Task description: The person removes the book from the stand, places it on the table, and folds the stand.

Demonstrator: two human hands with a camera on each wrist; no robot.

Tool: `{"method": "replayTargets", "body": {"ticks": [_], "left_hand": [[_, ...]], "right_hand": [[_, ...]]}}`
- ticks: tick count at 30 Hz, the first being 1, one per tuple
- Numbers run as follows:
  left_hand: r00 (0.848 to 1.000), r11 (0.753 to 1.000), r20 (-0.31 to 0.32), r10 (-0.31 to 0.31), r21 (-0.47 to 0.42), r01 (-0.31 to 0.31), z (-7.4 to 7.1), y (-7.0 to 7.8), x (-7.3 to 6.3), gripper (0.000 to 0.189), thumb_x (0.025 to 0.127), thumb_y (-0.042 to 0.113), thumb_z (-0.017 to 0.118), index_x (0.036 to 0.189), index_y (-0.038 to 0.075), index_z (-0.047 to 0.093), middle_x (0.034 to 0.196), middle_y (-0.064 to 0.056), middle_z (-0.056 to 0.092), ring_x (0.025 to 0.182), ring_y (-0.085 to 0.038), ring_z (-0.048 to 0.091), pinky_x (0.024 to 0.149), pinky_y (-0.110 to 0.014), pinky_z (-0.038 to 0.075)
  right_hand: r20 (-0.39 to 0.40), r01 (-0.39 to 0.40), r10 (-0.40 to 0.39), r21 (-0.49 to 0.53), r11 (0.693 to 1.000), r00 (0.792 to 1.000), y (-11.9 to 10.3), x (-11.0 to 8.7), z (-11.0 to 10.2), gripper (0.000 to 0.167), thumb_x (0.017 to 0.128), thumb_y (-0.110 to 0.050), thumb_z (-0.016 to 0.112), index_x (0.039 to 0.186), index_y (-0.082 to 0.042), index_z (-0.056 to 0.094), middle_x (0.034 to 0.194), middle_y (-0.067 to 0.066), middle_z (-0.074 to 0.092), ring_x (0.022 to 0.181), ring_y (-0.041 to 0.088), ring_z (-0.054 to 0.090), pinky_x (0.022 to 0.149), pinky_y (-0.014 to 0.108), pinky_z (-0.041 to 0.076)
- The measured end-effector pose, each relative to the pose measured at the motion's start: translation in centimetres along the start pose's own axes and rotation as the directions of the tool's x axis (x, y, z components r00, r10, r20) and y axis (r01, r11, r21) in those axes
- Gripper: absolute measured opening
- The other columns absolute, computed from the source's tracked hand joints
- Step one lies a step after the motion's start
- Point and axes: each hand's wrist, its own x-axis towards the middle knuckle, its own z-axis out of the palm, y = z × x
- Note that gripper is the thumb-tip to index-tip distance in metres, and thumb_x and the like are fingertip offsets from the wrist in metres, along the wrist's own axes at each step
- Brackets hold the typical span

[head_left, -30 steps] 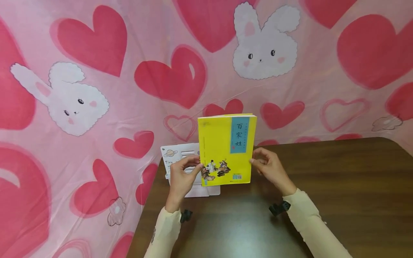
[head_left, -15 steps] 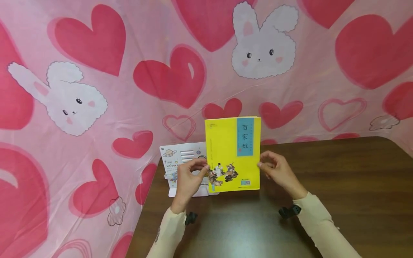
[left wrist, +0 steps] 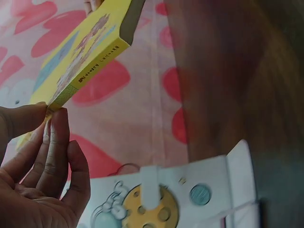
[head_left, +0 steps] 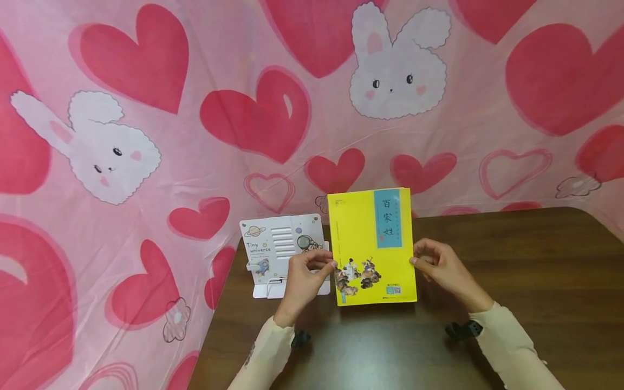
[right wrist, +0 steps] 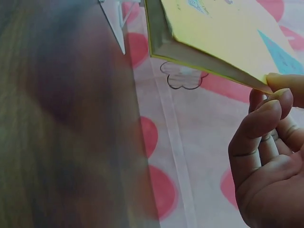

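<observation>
A yellow paperback book (head_left: 361, 233) with a blue title panel is held upright above the table, its front cover towards me. My left hand (head_left: 306, 279) pinches the spine edge between thumb and fingers, low on the book. On the opposite side my right hand (head_left: 446, 271) pinches the page edge the same way. In the left wrist view the spine of the book (left wrist: 90, 71) shows beside my left hand (left wrist: 42, 166). The right wrist view shows the bottom pages of the book (right wrist: 213, 42) and my right hand (right wrist: 270, 142).
A white book stand (head_left: 263, 238) printed with planets and an astronaut stands on the left of the brown wooden table (head_left: 512, 271). My left hand overlaps its right part. Behind the table hangs a pink cloth (head_left: 331, 124) with hearts and rabbits.
Both hands have carried the book to the right and lower, away from in front of the white stand. More of the stand shows now. The grip looks the same.
</observation>
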Motion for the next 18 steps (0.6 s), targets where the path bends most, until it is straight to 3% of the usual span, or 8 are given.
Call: {"method": "replayTargets", "body": {"ticks": [8,18], "left_hand": [[0.996,0.998,0.064,-0.064,-0.024,0.066,1.3,-0.8,-0.2,0.016,0.089,0.011,0.082,0.102,0.004,0.079,0.093,-0.015,0.079,0.082,-0.032,0.078,0.074,-0.018,0.058],[0.982,0.991,0.145,-0.122,-0.031,0.128,2.7,-1.5,-0.7,0.013,0.091,0.01,0.079,0.102,0.003,0.078,0.093,-0.015,0.079,0.082,-0.029,0.078,0.068,-0.02,0.056]], "right_hand": [[0.025,-0.003,0.004,-0.032,0.999,1.0,0.9,-0.7,-1.0,0.026,0.097,-0.007,0.069,0.117,0.004,0.058,0.09,0.005,0.064,0.056,0.023,0.054,0.051,0.032,0.05],[0.093,-0.027,0.032,-0.054,0.998,0.995,2.3,-1.6,-1.9,0.025,0.097,-0.007,0.069,0.113,0.007,0.057,0.089,0.007,0.058,0.056,0.022,0.054,0.052,0.031,0.05]]}}
